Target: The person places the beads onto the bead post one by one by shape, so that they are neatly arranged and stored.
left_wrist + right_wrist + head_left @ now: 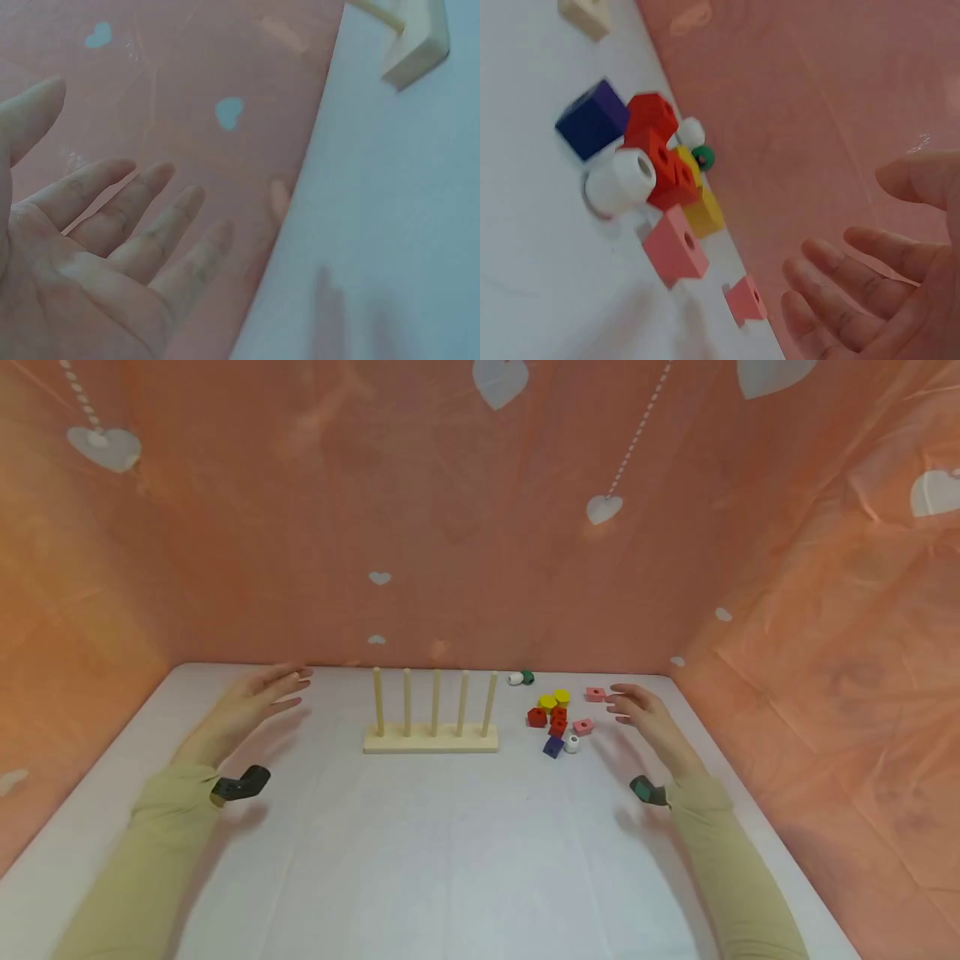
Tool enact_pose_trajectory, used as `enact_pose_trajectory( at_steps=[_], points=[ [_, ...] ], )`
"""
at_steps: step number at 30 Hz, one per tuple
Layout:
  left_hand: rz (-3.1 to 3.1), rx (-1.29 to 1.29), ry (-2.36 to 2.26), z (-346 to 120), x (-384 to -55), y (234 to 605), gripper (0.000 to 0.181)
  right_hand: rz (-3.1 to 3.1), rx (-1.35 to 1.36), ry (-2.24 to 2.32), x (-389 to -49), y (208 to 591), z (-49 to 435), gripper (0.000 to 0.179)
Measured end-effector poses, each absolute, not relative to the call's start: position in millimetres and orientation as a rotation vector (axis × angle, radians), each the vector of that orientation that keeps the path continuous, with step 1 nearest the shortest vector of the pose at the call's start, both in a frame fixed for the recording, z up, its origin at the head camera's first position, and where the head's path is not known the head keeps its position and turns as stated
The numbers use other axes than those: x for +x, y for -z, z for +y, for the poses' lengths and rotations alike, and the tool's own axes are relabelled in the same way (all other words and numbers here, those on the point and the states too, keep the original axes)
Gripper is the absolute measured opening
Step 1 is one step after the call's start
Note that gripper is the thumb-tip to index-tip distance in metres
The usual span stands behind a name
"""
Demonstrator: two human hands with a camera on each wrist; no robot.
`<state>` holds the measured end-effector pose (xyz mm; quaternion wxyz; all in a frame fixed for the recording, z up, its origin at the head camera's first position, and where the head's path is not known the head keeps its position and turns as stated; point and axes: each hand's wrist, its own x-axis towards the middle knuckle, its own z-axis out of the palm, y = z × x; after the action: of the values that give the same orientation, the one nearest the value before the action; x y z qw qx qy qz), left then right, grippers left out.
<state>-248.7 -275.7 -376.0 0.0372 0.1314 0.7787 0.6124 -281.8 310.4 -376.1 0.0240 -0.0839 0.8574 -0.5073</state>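
We hold our left hand (243, 703) and right hand (654, 720) raised, fingers extended, gripping nothing. Right of the pale wooden 5-peg stand (431, 742) lie 2 pink trapezoidal holed blocks (672, 251); we judge a side pinch best, leaving the hole clear.

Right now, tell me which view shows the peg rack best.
The head view: it shows the whole rack, its base and all five pegs. The left wrist view catches only one end of the base and part of one peg, top right; the right wrist view, just a corner, top left.
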Motion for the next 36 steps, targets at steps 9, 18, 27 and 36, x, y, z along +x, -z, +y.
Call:
enact_pose_trajectory(
  at_steps=[9,18,27,36],
  points=[
    [2.116,0.394,-1.974,-251.2,-244.7,416.7,0.06,2.498,-0.245,1.607,-269.5,380.3,299.0,0.051],
    [2.262,0.543,-1.802,-233.1,-251.2,431.5,0.067,2.383,-0.298,1.588,-259.1,395.3,283.8,0.049],
    [2.32,0.605,-1.707,-220.1,-261.2,441.2,0.069,2.355,-0.372,1.525,-257.8,396.8,269.2,0.049],
    [2.459,0.568,-1.648,-210.9,-265.9,446.8,0.065,2.484,-0.414,1.359,-259.9,403.1,263.3,0.046]
  ],
)
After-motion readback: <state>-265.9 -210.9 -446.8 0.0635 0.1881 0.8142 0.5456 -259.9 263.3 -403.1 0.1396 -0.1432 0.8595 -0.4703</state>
